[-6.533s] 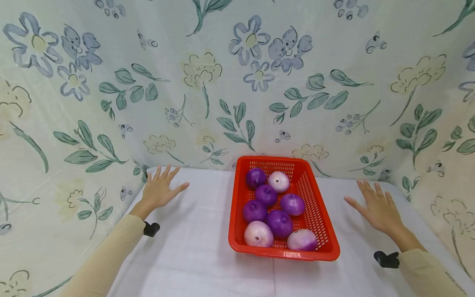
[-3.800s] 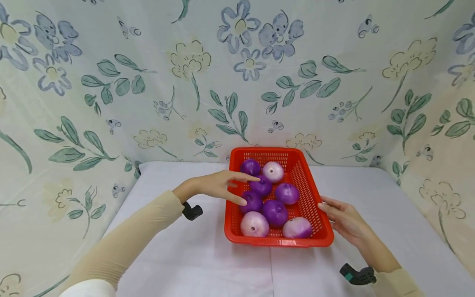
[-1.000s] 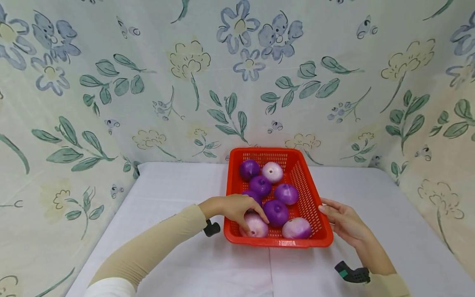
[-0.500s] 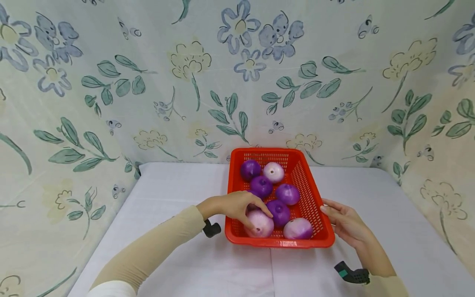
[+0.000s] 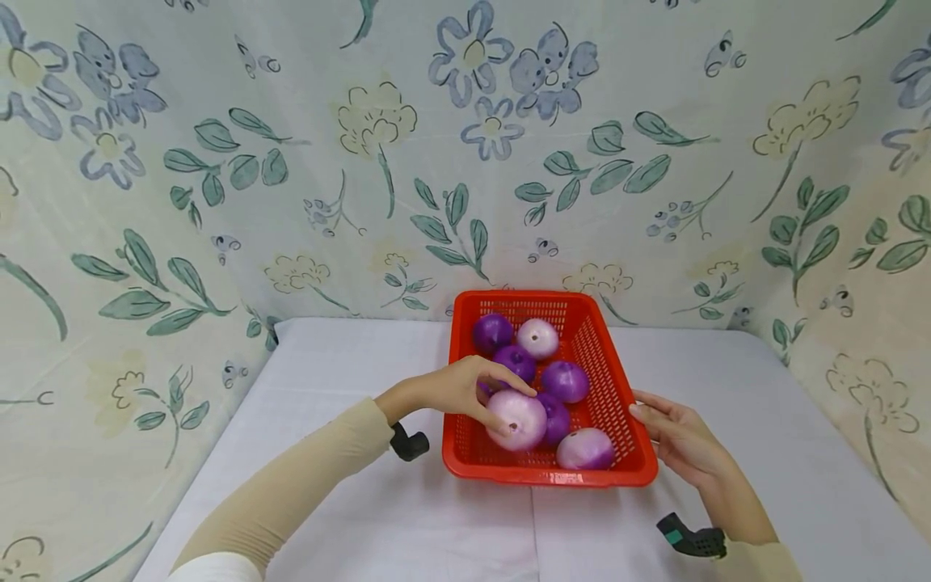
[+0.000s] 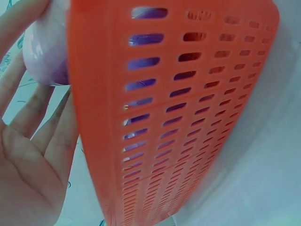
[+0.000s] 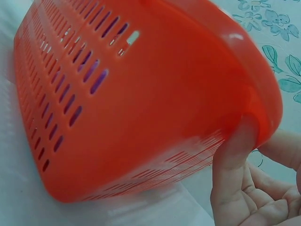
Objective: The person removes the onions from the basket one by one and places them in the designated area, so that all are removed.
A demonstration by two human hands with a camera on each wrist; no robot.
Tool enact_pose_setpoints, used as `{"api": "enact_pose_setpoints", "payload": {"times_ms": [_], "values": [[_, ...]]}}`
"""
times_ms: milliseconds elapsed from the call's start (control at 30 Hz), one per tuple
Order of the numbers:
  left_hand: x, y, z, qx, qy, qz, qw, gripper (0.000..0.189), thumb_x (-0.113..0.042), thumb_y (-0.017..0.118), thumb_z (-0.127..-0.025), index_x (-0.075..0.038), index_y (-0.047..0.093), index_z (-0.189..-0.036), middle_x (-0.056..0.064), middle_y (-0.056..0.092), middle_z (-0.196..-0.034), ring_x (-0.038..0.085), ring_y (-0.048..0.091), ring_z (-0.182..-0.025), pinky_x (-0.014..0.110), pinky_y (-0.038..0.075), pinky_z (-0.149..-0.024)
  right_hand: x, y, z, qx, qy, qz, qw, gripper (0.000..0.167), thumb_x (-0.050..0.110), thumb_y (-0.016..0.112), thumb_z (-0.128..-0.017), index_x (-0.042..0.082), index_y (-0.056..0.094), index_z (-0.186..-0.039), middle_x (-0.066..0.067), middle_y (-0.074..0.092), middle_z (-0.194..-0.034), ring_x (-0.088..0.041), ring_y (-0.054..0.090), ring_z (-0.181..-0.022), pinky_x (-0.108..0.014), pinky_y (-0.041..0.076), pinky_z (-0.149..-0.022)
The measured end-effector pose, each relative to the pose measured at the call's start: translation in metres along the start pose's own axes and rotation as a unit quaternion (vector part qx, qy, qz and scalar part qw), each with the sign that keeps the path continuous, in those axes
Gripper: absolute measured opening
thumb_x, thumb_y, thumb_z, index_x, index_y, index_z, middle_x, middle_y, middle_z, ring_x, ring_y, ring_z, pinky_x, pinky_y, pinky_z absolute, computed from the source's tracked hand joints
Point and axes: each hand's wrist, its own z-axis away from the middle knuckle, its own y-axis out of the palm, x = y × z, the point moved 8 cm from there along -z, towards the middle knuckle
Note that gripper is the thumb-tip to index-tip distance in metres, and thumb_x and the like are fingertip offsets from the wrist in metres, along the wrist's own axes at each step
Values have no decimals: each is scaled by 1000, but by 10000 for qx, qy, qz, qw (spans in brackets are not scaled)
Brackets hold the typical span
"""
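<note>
My left hand [image 5: 457, 390] grips a pale pink-white onion [image 5: 520, 422] between thumb and fingers, raised over the front left part of the red plastic basket [image 5: 549, 477]. In the left wrist view that onion [image 6: 49, 52] shows beside the basket rim, with the palm below it. At the basket's right side, my right hand [image 5: 684, 436] pinches the rim. The right wrist view has its fingers [image 7: 233, 160] under the rim's edge. Inside the basket lie several purple onions [image 5: 565, 381], a pale one [image 5: 538, 338] at the back and a pale-and-purple one [image 5: 585, 449] at front right.
The basket stands on a table with a white cloth [image 5: 349, 501]. Behind and to the sides hangs a floral-patterned fabric [image 5: 436, 242]. Each wrist wears a small black camera mount [image 5: 409, 443].
Earlier both hands lay apart from the basket. The right took its rim; the left reached in and took the front left pale onion, which has risen and shifted slightly right and back.
</note>
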Motion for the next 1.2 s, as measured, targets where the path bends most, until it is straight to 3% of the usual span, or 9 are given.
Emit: {"api": "enact_pose_setpoints", "payload": {"times_ms": [233,433,800,1033,1200], "values": [[3,-17,6,-598,-61,420,9973,52,-21,85,-81,-22,68,-130,-12,63,-128,15,62,-112,30,56,-86,-2,-1,0,47,21,-58,10000,29,17,59,-102,14,56,-131,6,69,-110,-14,68,-98,-35,57,-84],[12,-37,14,-1233,-293,644,9898,54,-19,83,-82,-21,66,-133,-4,61,-133,19,64,-109,33,57,-86,-3,-2,-1,85,7,-84,9999,23,17,58,-103,18,58,-126,6,69,-110,-14,68,-97,-35,58,-84],[28,-78,40,-2421,-710,789,9644,56,-27,85,-81,-26,66,-134,-1,59,-135,26,62,-110,38,56,-89,-3,-2,-2,69,101,-145,9998,25,18,58,-102,19,57,-127,7,69,-110,-14,67,-98,-35,57,-85],[39,-95,60,-2957,-963,850,9466,58,-26,86,-80,-25,66,-134,-2,60,-135,28,63,-111,42,58,-83,-4,-2,-2,110,88,-283,9995,17,16,58,-103,28,63,-113,7,69,-109,-13,67,-98,-33,57,-85],[49,-103,73,-3258,-1113,887,9347,59,-25,85,-81,-20,64,-136,-3,61,-135,29,64,-109,41,57,-84,-4,-1,-3,123,79,-273,9995,17,17,58,-103,28,62,-115,7,69,-110,-13,67,-98,-33,57,-85]]}}
